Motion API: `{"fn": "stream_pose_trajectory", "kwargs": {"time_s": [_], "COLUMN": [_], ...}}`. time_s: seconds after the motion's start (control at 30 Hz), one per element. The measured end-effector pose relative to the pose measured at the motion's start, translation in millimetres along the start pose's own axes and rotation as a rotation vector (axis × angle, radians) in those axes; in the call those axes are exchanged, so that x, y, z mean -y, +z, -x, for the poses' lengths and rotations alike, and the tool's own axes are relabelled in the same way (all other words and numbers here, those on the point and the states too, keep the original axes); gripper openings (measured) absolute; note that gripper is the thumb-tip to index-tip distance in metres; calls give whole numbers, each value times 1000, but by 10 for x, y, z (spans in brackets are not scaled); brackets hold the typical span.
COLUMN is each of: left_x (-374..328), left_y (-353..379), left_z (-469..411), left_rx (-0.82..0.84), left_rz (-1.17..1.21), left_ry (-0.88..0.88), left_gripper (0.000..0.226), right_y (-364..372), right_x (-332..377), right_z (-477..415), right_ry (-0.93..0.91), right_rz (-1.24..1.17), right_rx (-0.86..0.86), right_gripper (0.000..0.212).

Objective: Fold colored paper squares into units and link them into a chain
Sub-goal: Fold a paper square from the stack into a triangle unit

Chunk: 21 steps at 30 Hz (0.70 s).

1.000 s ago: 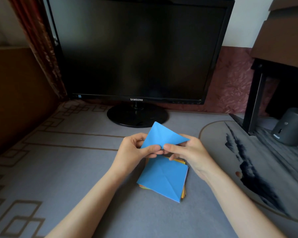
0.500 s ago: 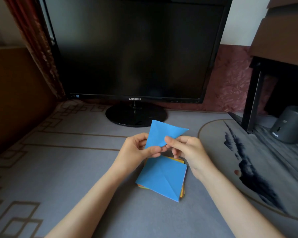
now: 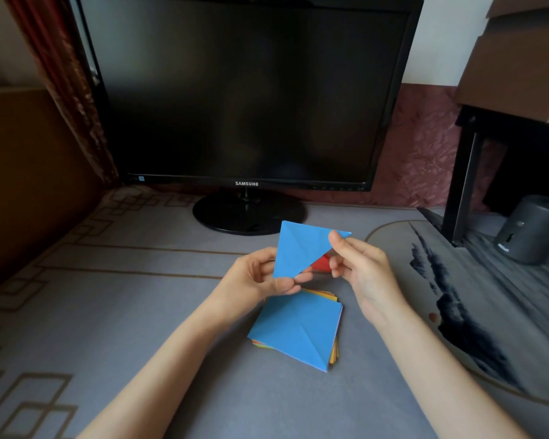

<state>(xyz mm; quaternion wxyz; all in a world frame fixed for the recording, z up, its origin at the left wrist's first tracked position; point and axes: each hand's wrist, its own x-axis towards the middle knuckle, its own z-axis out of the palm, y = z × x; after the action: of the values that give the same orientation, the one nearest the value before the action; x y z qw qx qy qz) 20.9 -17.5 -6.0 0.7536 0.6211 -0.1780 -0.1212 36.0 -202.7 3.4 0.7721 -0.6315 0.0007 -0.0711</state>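
A blue paper folded into a triangle (image 3: 298,248) is held up above the desk. My left hand (image 3: 260,277) pinches its lower corner between thumb and fingers. My right hand (image 3: 362,270) pinches its upper right corner with thumb and forefinger. Below the hands lies a stack of colored paper squares (image 3: 295,327) with a creased blue sheet on top; orange, yellow and red edges show at its sides. A small red paper piece (image 3: 322,263) shows behind the triangle, between the hands.
A black monitor (image 3: 244,90) on a round stand (image 3: 249,213) stands close behind the hands. A grey cylinder device (image 3: 533,229) sits at the right beside a black table leg (image 3: 463,185). A round ink-painted mat (image 3: 476,299) covers the desk's right side.
The triangle has turned more upright. My right hand slid from the paper's lower middle up to its right corner, and the red piece came into view.
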Motion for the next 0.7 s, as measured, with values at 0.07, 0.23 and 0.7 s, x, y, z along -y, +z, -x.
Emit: {"fn": "stream_pose_trajectory", "kwargs": {"time_s": [0.07, 0.23, 0.7], "left_x": [-18, -69, -88], "left_y": [4, 74, 84], "left_z": [12, 11, 8], "left_rx": [-25, -214, -294], "left_rz": [-35, -76, -66], "left_ry": [-5, 84, 104], "left_gripper": [35, 19, 12], "right_y": [14, 104, 146], "right_x": [0, -28, -40], "right_z": [6, 65, 70], "right_ry": [12, 0, 58], "right_rz": [5, 81, 19], "right_rx": [-5, 11, 118], "right_gripper": [22, 19, 29]}}
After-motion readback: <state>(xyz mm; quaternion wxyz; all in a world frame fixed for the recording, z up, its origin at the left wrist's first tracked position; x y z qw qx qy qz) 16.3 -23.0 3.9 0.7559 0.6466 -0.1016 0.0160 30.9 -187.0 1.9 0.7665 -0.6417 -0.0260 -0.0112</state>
